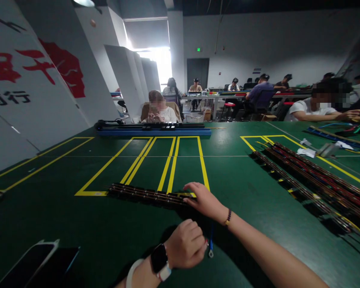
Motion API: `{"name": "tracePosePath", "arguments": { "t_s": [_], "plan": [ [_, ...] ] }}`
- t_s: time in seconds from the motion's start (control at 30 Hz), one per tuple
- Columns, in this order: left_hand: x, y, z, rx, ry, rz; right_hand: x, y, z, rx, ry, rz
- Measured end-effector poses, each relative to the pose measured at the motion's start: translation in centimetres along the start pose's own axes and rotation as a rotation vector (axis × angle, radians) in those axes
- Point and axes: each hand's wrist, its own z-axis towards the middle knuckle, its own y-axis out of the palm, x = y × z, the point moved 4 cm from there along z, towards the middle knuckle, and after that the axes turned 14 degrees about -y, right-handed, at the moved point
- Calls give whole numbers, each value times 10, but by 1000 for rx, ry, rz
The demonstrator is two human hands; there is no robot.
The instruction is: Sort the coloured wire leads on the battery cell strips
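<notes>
My left hand [187,245], with a watch on its wrist, is curled closed low in the middle. A small reddish bit shows at its fingertips, but what it holds is hidden. Just right of it hangs or lies a blue cable end [211,245] with a metal ring lug. My right hand [202,200] is over the right end of a long black strip [144,194] with metal rods. Its thumb and fingers are spread apart, the thumb at the strip's near side. The strip lies slightly slanted across the near ends of the yellow outlines.
Blue and black rails [156,131] lie along the table's [108,224] far edge. Wired strips [318,176] and white scraps [306,152] are at right. A dark flat device [30,264] sits at lower left. People sit beyond the table and at far right.
</notes>
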Motion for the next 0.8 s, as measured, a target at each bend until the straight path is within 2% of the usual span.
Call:
{"name": "tracePosePath", "arguments": {
  "t_s": [0.1, 0.23, 0.33, 0.4, 0.47, 0.57, 0.8],
  "plan": [
    [-5, 0, 5, -40, -161, -100, 21, -24, -34, 23, 135, -11],
    [-14, 3, 12, -157, -564, -404, 43, -35, -81, -23, 305, 70],
    [-15, 13, 15, -312, -870, -746, 46, -32, -100, -124, 313, 138],
    [-13, 21, 15, -420, -1006, -956, 44, -30, -103, -173, 275, 151],
    [-12, 29, 16, -504, -1090, -1131, 42, -27, -103, -194, 250, 135],
    [-11, 37, 16, -545, -1159, -1307, 41, -23, -101, -202, 255, 116],
    [-5, 39, 21, -446, -1260, -1273, 38, -21, -102, -174, 328, 184]
  ]
}}
